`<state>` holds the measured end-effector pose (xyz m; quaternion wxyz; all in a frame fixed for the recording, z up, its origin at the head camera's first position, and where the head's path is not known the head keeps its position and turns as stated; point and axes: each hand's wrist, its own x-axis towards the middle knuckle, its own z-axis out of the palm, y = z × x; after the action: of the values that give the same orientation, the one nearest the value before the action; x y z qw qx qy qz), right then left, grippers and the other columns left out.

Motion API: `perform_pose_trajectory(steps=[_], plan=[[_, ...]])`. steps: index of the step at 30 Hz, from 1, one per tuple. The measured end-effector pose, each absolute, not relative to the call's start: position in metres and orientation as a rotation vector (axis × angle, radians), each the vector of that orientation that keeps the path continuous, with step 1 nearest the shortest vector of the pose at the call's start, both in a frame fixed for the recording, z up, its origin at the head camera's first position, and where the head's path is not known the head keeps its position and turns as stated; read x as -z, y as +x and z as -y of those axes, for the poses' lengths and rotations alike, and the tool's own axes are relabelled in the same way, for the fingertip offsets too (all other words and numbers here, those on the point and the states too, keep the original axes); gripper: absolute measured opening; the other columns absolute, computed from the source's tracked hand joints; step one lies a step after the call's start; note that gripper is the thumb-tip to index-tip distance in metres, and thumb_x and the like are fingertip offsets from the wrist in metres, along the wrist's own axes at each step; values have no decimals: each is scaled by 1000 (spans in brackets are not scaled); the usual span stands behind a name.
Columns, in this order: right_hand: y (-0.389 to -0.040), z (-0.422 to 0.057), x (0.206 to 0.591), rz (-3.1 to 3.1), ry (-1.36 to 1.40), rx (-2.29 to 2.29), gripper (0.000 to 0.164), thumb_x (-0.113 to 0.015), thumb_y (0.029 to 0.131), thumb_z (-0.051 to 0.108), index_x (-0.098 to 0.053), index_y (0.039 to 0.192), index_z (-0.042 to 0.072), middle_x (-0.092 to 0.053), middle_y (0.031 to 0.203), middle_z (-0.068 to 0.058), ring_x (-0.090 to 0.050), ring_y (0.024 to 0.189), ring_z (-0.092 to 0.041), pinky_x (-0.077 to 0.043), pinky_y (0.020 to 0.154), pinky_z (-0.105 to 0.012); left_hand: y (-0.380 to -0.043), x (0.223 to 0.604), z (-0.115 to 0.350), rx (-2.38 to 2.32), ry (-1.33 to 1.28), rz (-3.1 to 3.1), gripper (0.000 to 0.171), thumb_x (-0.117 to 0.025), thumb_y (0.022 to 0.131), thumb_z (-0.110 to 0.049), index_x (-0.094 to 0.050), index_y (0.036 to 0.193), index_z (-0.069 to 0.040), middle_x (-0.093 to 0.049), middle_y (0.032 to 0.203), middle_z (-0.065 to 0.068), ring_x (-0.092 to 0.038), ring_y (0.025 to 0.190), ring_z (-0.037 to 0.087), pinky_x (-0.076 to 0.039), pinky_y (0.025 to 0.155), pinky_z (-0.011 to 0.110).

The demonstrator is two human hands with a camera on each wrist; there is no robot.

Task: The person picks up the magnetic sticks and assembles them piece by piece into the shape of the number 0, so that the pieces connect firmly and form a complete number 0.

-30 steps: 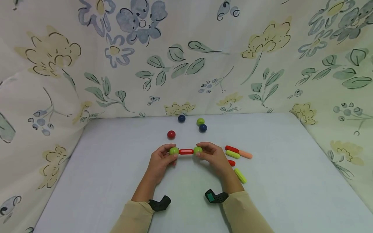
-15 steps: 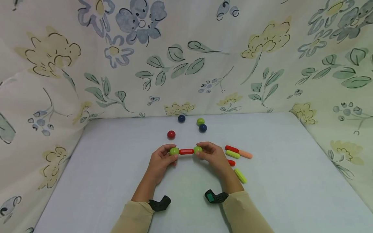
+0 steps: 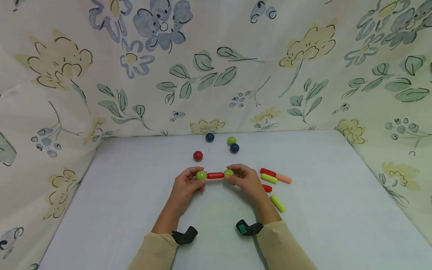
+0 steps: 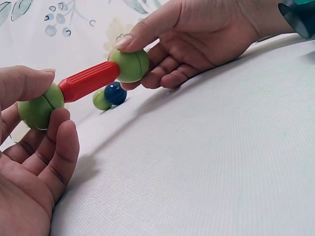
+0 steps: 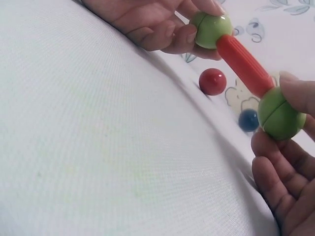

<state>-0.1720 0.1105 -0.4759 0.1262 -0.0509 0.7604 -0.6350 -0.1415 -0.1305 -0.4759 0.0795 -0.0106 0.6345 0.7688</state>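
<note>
A ridged red rod (image 3: 215,175) joins two green balls, one at each end, and is held just above the white tabletop. My left hand (image 3: 187,187) pinches the left green ball (image 4: 42,107) between thumb and fingers. At the other end, my right hand (image 3: 245,182) pinches the right green ball (image 5: 280,114) the same way. In the left wrist view the rod's ends meet both balls with no gap showing. A red ball (image 3: 198,155) lies on the table just beyond my left hand.
Farther back lie a dark blue ball (image 3: 210,137), a green ball (image 3: 231,140) and a second dark blue ball (image 3: 234,148). Right of my right hand are a red rod (image 3: 268,172), a peach rod (image 3: 284,178) and yellow-green rods (image 3: 278,203). Floral cloth (image 3: 216,75) hangs behind.
</note>
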Motion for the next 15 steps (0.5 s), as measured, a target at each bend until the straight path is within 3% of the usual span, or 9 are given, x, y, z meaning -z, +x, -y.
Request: perform_pose_trajectory(steps=[15], plan=[[-172,-109,474,-2244,-120,1825,41,-79,84,31,-66,120,17,-67,108,-3,-61,93,-25,-54,79,-27,-142,477,131,-2300,-9,-1896,48,-71,88,-4,-53,132,-1,-60,123,13,-59,83,16,-54,71,22]])
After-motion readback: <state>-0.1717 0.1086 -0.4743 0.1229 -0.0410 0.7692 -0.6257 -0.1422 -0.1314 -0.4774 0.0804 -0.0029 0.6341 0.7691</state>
